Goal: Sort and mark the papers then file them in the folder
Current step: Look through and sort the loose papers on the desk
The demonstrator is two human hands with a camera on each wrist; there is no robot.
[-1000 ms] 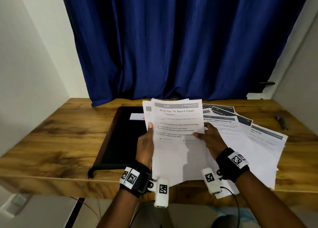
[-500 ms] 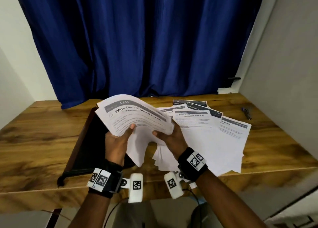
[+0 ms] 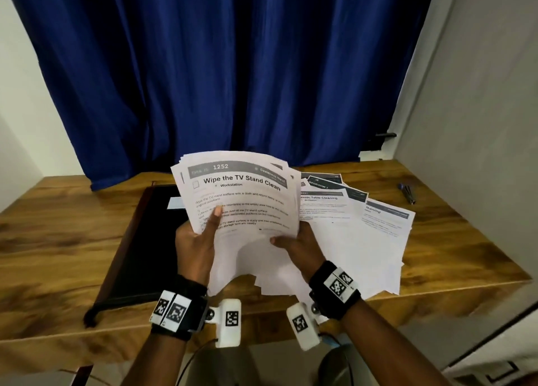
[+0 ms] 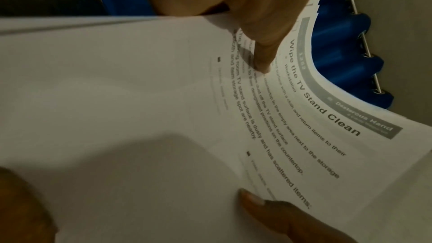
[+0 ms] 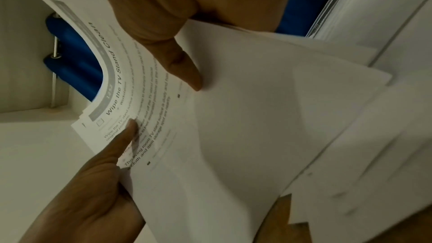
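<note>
Both hands hold a stack of white printed papers (image 3: 247,205) above the table's front edge; the top sheet reads "Wipe the TV Stand Clean". My left hand (image 3: 198,240) grips the stack's left side, thumb on the top sheet (image 4: 304,117). At the stack's lower right, my right hand (image 3: 297,246) pinches it, thumb on top (image 5: 233,117). The stack curves upward and hides the fingers beneath. Behind it at the left, a black folder (image 3: 139,240) lies open on the table. Several more printed sheets (image 3: 364,234) are fanned out on the table to the right.
The wooden table (image 3: 58,234) ends at a front edge near my wrists. Dark pens (image 3: 407,193) lie at the far right. A blue curtain (image 3: 233,65) hangs behind the table, with walls on both sides.
The stack dipped and bent to the left half a second ago, and now stands raised and more upright again. Both hands kept their hold; the view shifted.
</note>
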